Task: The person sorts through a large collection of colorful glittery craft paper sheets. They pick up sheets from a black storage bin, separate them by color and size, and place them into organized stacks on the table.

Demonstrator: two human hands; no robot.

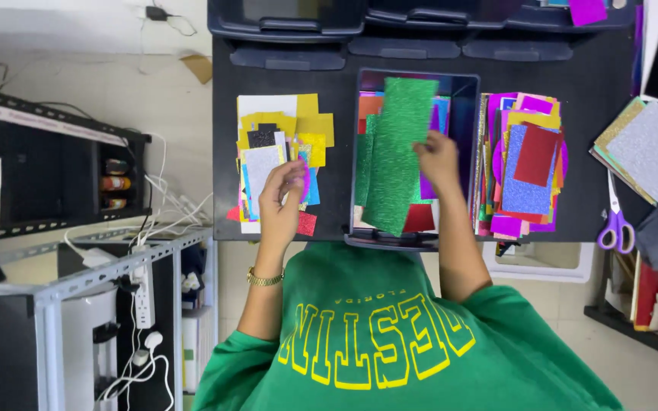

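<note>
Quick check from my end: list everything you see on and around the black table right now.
green glitter sheet: one, green, in the tray, held by right hand
tray: one, dark, table centre
small paper pile: one, mostly yellow and white, left of tray
large paper pile: one, mixed pink, blue, red, right of tray
silver sheets: few, table's right edge
scissors: one, purple handles, right
table: one, black
left hand: on small paper pile
right hand: gripping green glitter sheet
</note>
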